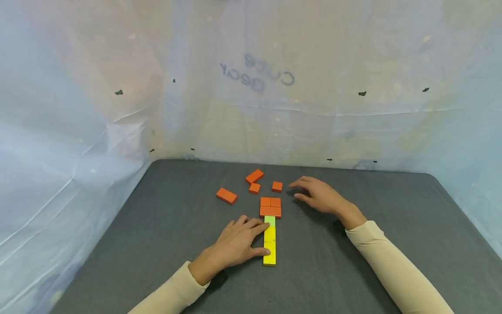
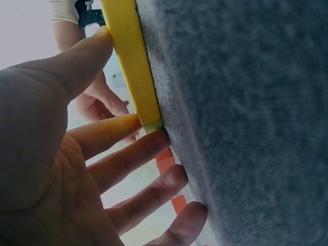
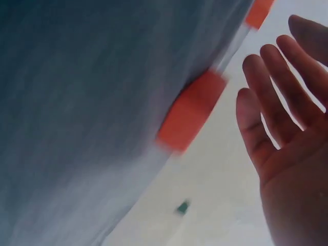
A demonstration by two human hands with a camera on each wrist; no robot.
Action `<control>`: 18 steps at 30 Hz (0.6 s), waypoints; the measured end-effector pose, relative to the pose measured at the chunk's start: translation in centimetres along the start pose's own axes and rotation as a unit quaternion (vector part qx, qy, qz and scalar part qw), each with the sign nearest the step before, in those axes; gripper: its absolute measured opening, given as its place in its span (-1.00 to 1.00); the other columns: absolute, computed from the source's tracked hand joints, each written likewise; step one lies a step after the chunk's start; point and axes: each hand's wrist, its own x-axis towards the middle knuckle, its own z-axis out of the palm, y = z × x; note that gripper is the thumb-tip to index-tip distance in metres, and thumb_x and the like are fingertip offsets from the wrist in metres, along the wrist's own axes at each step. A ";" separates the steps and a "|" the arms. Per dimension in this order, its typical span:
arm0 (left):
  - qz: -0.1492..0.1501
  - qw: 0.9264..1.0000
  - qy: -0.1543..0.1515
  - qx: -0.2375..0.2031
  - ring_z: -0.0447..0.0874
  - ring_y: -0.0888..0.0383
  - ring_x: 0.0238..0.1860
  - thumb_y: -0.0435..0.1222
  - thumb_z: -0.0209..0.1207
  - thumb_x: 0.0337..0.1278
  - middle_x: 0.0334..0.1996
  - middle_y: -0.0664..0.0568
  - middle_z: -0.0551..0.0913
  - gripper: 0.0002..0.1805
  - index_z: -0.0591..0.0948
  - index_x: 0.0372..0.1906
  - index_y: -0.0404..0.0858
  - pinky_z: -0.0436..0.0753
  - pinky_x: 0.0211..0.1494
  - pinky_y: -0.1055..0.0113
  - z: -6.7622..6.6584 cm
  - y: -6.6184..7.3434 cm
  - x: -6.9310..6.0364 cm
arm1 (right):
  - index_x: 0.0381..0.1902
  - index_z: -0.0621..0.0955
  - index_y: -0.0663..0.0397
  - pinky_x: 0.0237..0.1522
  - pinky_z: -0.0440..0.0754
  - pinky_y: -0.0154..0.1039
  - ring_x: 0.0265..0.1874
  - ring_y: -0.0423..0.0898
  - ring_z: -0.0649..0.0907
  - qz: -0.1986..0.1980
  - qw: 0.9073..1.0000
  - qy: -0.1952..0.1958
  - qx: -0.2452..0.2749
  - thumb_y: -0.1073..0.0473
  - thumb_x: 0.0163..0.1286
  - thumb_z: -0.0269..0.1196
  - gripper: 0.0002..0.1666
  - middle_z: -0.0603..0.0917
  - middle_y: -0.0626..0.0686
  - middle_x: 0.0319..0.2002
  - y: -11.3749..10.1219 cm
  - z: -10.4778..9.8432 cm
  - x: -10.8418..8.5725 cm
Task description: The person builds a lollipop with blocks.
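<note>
My left hand [image 1: 237, 242] rests beside a line of yellow blocks [image 1: 269, 258], thumb and index fingertips touching it. In the left wrist view those fingers are fairly straight along the side of the yellow block [image 2: 134, 66]. A light green block [image 1: 269, 220] continues the line at its far end. Beyond it, orange blocks [image 1: 270, 212] fit together in a square: two small ones above a longer one. My right hand [image 1: 319, 195] is over the table to the right of a small orange block [image 1: 276, 187], holding nothing, fingers spread in the right wrist view.
More loose orange blocks lie farther back: a small one [image 1: 254, 189], a longer one [image 1: 254, 176] near it, and another longer one [image 1: 226, 196] to the left. The dark grey table [image 1: 157, 244] ends at a pale hanging sheet [image 1: 255, 131].
</note>
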 end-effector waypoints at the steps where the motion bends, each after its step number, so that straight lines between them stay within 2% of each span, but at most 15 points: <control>1: 0.000 1.000 0.000 0.000 0.42 0.15 0.10 0.30 0.20 0.11 0.28 0.22 0.51 -0.20 0.39 0.45 0.13 0.47 -0.02 0.10 0.0 0.0 0.0 | 0.23 0.60 0.01 0.11 0.57 0.09 0.06 0.02 0.63 0.004 1.000 0.006 -0.003 0.08 0.46 0.24 -0.58 0.63 0.06 0.13 0.5 -0.2 -0.4; 5: 0.004 1.000 -0.001 0.000 0.42 0.15 0.10 0.30 0.20 0.11 0.29 0.22 0.50 -0.19 0.38 0.45 0.13 0.46 -0.02 0.12 0.1 0.2 -0.1 | 0.23 0.60 0.05 0.13 0.54 0.14 0.12 0.10 0.61 0.023 0.999 0.011 -0.024 0.08 0.44 0.26 -0.56 0.62 0.12 0.15 2.4 -1.1 -2.0; 10: 0.005 1.000 0.003 0.006 0.43 0.14 0.11 0.30 0.20 0.11 0.29 0.21 0.51 -0.20 0.39 0.45 0.13 0.47 -0.02 0.11 0.2 0.4 -0.1 | 0.24 0.59 0.06 0.11 0.54 0.17 0.13 0.15 0.59 0.046 0.999 0.012 -0.023 0.06 0.38 0.32 -0.50 0.58 0.16 0.19 4.1 -1.6 -3.5; 18: -0.001 1.000 -0.005 -0.002 0.44 0.13 0.13 0.29 0.20 0.12 0.27 0.22 0.52 -0.20 0.38 0.45 0.14 0.49 0.02 0.07 0.3 0.3 -0.3 | 0.29 0.54 0.07 -0.07 0.62 -0.08 -0.13 -0.11 0.61 0.054 0.998 -0.022 0.026 0.04 0.27 0.43 -0.34 0.51 0.14 0.19 4.8 -1.1 -3.9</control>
